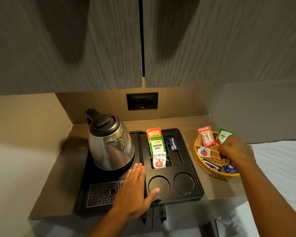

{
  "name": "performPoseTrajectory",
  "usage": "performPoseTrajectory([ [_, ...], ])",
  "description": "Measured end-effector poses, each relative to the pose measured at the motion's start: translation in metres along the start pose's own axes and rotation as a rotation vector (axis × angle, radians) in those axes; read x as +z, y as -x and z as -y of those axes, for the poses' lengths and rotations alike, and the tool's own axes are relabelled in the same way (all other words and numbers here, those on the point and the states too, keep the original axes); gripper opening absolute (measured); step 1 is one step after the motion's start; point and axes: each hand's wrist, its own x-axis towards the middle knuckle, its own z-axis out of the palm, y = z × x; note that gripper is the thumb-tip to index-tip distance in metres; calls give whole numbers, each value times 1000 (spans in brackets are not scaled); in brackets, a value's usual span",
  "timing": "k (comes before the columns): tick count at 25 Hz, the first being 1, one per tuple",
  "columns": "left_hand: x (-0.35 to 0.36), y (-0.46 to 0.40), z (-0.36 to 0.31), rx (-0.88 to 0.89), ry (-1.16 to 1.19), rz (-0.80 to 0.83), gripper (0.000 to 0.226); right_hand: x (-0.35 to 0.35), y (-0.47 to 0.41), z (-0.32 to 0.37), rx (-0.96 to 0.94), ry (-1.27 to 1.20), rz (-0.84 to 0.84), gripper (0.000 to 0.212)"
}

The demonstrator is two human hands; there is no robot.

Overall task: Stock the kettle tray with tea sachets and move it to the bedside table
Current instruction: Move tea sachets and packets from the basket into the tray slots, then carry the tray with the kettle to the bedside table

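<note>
A black kettle tray (190, 147) lies on a brown counter and carries a steel kettle (109, 142) on its left side. Its slots hold a red Classic sachet (153, 132), a green Premium Green sachet (157, 145), a white sachet (159, 161) and a blue sachet (172, 143). My left hand (135, 187) rests flat and open on the tray's middle. To the right stands a wicker basket (207, 166) with more sachets. My right hand (232, 147) is inside the basket, its fingers curled by a green sachet (224, 135); whether it grips one is unclear.
Two round cup wells (184, 183) and a perforated drip grid (101, 192) occupy the tray's front. A black wall socket (142, 101) sits behind the tray. Wood-grain cupboard doors (75, 48) hang overhead. White bedding (280, 159) lies beyond the counter's right end.
</note>
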Motion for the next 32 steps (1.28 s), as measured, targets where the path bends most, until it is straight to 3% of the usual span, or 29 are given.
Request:
performPoseTrajectory([
  [2, 1, -1, 0, 4, -6, 3, 98, 1, 16, 23, -96, -136, 12, 27],
  [4, 2, -2, 1, 11, -12, 6, 98, 20, 43, 58, -231, -228, 154, 24],
  [7, 2, -2, 1, -2, -4, 14, 98, 56, 69, 99, -232, -223, 292, 24],
  [9, 0, -2, 0, -1, 15, 9, 97, 65, 69, 103, -245, -160, 306, 34],
  [11, -4, 0, -2, 17, 73, -25, 93, 62, 69, 89, -292, -191, 227, 30],
  [13, -11, 10, 0, 2, 174, -131, 79, 63, 76, 63, -328, -238, 83, 24],
  [15, -24, 24, 14, -44, 233, -378, 46, 70, 86, 40, -332, -207, -33, 19],
  [17, -42, 28, 42, -166, 190, -555, 26, 80, 92, 34, -306, -133, -6, 21],
  [18, -52, 25, 59, -282, 155, -568, 23, 86, 94, 37, -288, -98, 39, 22],
  [21, -79, -2, 96, -701, 155, -394, 30, 92, 92, 53, -259, -55, 128, 18],
  [23, -82, -18, 110, -837, 261, -281, 33, 92, 88, 58, -231, -61, 143, 17],
  [26, -76, -21, 129, -959, 358, -216, 37, 96, 89, 55, -198, -89, 140, 23],
  [32, -78, -8, 150, -989, 405, -144, 43, 100, 111, 52, -137, -215, 56, 57],
])
